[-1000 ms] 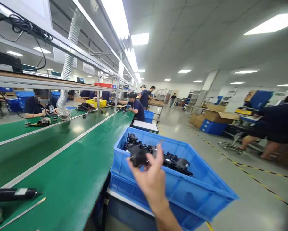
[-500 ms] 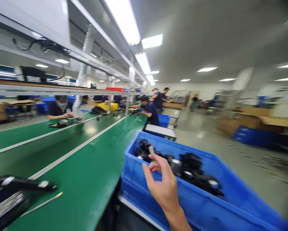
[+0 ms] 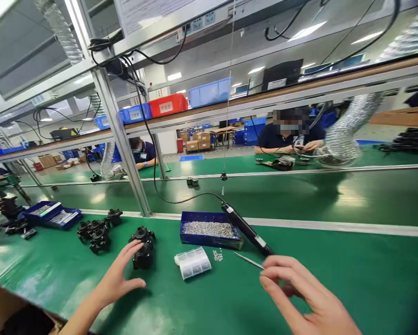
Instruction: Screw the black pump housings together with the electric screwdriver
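My left hand [image 3: 120, 275] is open over the green table, thumb and fingers spread. Its fingertips overlap the nearest black moulded parts [image 3: 143, 260]; I cannot tell if they touch. My right hand [image 3: 304, 295] has curled fingers, thumb tip close to the index finger; whatever lies between them is hidden. Beside those fingertips are a thin pointed metal tool [image 3: 248, 259] and the end of a black electric screwdriver [image 3: 247, 229], whose other end rests on a blue tray of small metal pieces [image 3: 209, 240]. Between my hands lies a roll of clear labels [image 3: 194, 263] near loose small pieces [image 3: 217, 255].
More black parts [image 3: 99, 235] and blue trays [image 3: 51, 215] stand on the left. A metal post [image 3: 123, 139] carries a shelf with red [image 3: 167, 105] and blue bins. The screwdriver's cable loops behind. Co-workers [image 3: 288, 132] sit across the table; another person's hand shows far left.
The view has swung left from the blue crate of black parts to the table. My right hand has left the crate; the small pale piece at its fingertips no longer shows. My left hand has appeared.
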A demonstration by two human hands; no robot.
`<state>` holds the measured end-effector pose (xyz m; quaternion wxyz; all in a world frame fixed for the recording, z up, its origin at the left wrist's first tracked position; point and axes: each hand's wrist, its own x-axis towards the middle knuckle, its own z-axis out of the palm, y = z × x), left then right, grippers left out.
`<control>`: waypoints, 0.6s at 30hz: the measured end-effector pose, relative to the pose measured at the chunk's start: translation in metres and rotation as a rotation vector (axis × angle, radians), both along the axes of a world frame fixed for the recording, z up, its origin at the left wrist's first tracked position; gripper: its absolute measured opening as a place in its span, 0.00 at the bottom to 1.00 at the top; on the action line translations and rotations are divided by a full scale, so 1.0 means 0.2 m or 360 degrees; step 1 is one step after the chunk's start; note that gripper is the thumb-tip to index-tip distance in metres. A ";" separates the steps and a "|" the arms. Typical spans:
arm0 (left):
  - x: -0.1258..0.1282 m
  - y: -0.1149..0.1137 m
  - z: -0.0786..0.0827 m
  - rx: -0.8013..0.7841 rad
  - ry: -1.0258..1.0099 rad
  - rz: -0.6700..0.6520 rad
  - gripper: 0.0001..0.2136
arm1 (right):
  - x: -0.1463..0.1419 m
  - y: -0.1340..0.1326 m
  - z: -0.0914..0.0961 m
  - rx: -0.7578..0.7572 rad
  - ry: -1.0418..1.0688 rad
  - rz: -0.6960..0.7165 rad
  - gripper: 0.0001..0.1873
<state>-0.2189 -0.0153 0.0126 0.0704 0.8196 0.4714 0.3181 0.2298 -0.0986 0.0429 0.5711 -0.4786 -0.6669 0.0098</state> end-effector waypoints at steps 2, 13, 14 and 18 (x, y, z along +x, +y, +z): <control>0.00 -0.02 -0.05 0.0044 0.0044 -0.0047 0.27 | -0.07 0.08 0.07 -0.0064 -0.0073 0.0254 0.11; 0.76 -0.15 -0.32 -0.0795 -0.0263 -0.0855 0.24 | -0.02 0.22 -0.13 -0.0491 0.0273 0.0235 0.18; 0.86 -0.13 -0.27 -0.0839 -0.0306 -0.0910 0.22 | 0.00 0.21 -0.14 -0.0548 0.0345 0.0220 0.19; 1.14 -0.03 -0.09 -0.0680 -0.0462 -0.1158 0.22 | 0.05 0.17 -0.15 -0.0746 0.0688 0.0215 0.25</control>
